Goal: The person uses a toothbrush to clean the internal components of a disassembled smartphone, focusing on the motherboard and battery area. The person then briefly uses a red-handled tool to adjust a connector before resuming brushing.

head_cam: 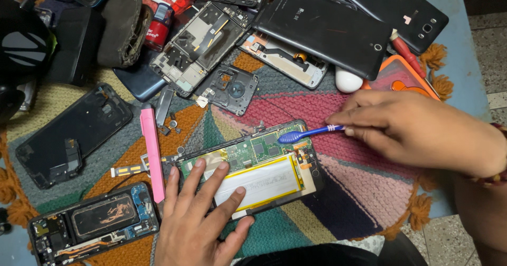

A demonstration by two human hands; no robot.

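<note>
So from my head cam looking down: my left hand point(198, 224) is flat on the opened-up phone with the green circuit board and white battery framed in yellow tape point(253, 173), fingers spread apart and pressing down on the battery and the board edge, not gripping anything, just pinning it. That phone sits about dead centre on the knitted multicolour mat with tassels point(343, 192), angled a bit so its right end points up. My right hand point(417, 131) comes in from the right with the fingers pinched together on the blue plastic brush-shaped tool with a white band point(309, 134), and its blue head is touching the top edge of the board near the phone's upper right corner. Just left of the phone there's a pink flat plastic pry stick point(152, 152) lying nearly upright on the mat, close to my left fingertips but not touching. Bottom left is another gutted phone with a black coil and blue frame point(95, 224), and above that a black phone back shell point(71, 134). Up top it's a pile: a bare metal mid-frame with a flex cable point(198, 44), a big black tablet back cover point(322, 26), a small red bottle point(158, 26), and a white earbud case point(348, 80) next to an orange case point(401, 76).
</note>
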